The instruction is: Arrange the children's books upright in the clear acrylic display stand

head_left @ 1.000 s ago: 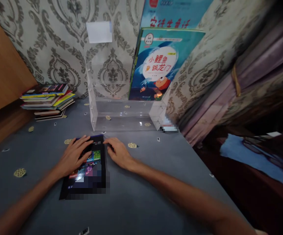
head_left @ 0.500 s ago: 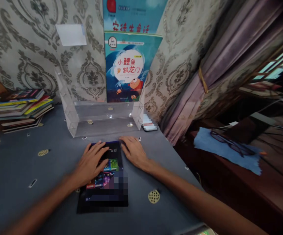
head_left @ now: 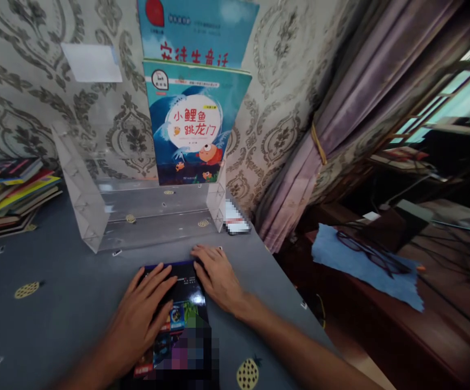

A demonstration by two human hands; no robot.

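Observation:
A dark book [head_left: 186,287] with small colourful pictures on its cover lies flat on the desk. Its lower part is blurred by pixel blocks. My left hand [head_left: 145,309] rests over the book's left side, palm down, fingers stretched and slightly apart. Along the upper right edge of the book is my right hand [head_left: 216,276], its fingers extended and the thumb at the corner; I cannot tell how firmly it touches. Beyond both hands stands a clear acrylic book rack [head_left: 82,200]. A blue picture book [head_left: 194,130] stands upright in it, in front of another blue book [head_left: 202,32].
Piled books [head_left: 11,195] lie at the left of the grey patterned desk [head_left: 56,309]. A pixelated white item [head_left: 237,219] sits right of the rack. Past the desk's right edge are a tied curtain [head_left: 295,162] and glasses [head_left: 371,252] on a blue cloth [head_left: 328,249].
My view has shifted right and closer, so the rack, books and desk appear further left and lower. Both hands keep nearly the same places at the dark book.

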